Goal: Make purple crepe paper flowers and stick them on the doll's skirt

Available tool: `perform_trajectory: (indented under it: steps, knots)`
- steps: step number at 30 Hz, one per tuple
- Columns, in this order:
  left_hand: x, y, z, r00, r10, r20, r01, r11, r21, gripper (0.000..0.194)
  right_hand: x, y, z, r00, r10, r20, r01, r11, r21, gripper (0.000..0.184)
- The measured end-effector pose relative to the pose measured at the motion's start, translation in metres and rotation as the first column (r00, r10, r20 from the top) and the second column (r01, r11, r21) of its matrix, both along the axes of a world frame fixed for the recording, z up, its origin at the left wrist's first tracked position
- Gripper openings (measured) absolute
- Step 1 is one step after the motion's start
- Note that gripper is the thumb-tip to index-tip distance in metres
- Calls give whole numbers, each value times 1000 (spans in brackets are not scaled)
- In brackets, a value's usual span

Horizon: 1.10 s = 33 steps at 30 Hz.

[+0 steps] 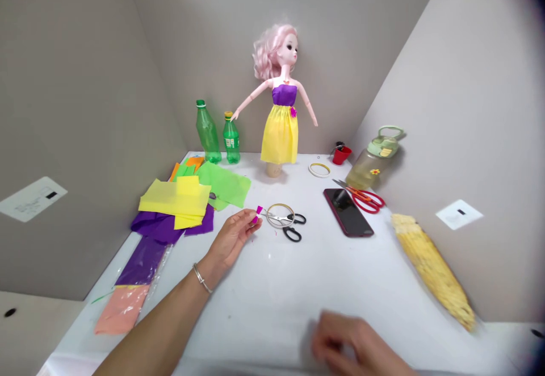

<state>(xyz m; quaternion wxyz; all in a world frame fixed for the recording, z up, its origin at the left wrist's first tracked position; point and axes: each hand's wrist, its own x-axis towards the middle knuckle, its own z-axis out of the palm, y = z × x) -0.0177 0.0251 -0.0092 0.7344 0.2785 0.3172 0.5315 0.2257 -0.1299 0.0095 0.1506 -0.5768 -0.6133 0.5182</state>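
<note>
Small magenta bow-shaped piece (258,213) pinched in my left hand (235,237) above the white worktop (264,308), just beside black-handled metal scissors (283,218). My right hand (355,339), blurred, half-curled near the front edge; can't tell whether it holds anything. Pink-haired doll in yellow skirt (281,132) stands behind.

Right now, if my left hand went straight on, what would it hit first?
Your left hand, pinching the magenta piece, would likely meet the black-handled scissors first, then the ring overlapping them in view; depth is unclear.
</note>
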Motion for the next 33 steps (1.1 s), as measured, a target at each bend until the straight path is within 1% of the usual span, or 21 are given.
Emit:
perform_trajectory:
  steps: [1, 2, 3, 4, 5, 6, 8, 11, 15, 20, 23, 26, 29, 31, 33]
  knots:
    - [0, 0, -1, 1000, -1, -1, 1, 1000, -2, 14, -11, 20, -1, 1000, 26, 10, -26, 999, 47, 11]
    - [-1, 1, -2, 1000, -1, -2, 1, 1000, -4, 14, -22, 41, -3, 998, 44, 41, -49, 990, 130, 12]
    - [-1, 1, -3, 1000, 0, -3, 0, 1000, -4, 15, -33, 61, -5, 983, 87, 159, -130, 950, 282, 17]
    - [-2, 2, -3, 1000, 1, -3, -1, 1000, -4, 15, -43, 79, -7, 950, 114, 289, -222, 900, 375, 20]
    - [-2, 2, -4, 1000, 3, -1, -3, 1000, -2, 15, -51, 95, -9, 905, 130, 404, -308, 857, 413, 20]
    - [-3, 3, -3, 1000, 4, 2, -4, 1000, 1, 15, -58, 107, -11, 887, 135, 441, -335, 845, 416, 19]
    - [-4, 3, -2, 1000, 6, 11, -6, 1000, 3, 16, -66, 123, -14, 859, 151, 489, -377, 833, 405, 18]
    - [-5, 2, 3, 1000, 4, 24, -4, 1000, 0, 14, -71, 127, -14, 822, 178, 541, -430, 818, 383, 18]
    - [-4, 1, 5, 999, -3, 32, 3, 1000, -18, 14, -75, 123, -6, 764, 205, 611, -493, 797, 349, 21]
    - [-4, 2, 4, 1000, 0, 26, 1, 1000, -30, 15, -75, 129, 3, 720, 252, 647, -548, 777, 308, 21]
    - [-5, 2, 5, 1000, 10, 25, -9, 999, -31, 14, -75, 130, 2, 693, 256, 674, -567, 771, 291, 21]
    - [-4, 1, 7, 1000, 4, 21, -3, 999, -37, 15, -81, 123, -2, 650, 250, 717, -589, 762, 269, 20]
    - [-4, 1, 7, 1000, 1, 16, 0, 999, -43, 16, -93, 115, -6, 611, 252, 750, -610, 754, 243, 28]
    - [-4, 1, 6, 1000, 2, 16, -1, 999, -46, 17, -100, 113, -8, 605, 248, 756, -612, 753, 243, 34]
    - [-5, 2, 4, 1000, 2, 17, -1, 999, -49, 18, -101, 115, -8, 620, 238, 747, -599, 759, 255, 34]
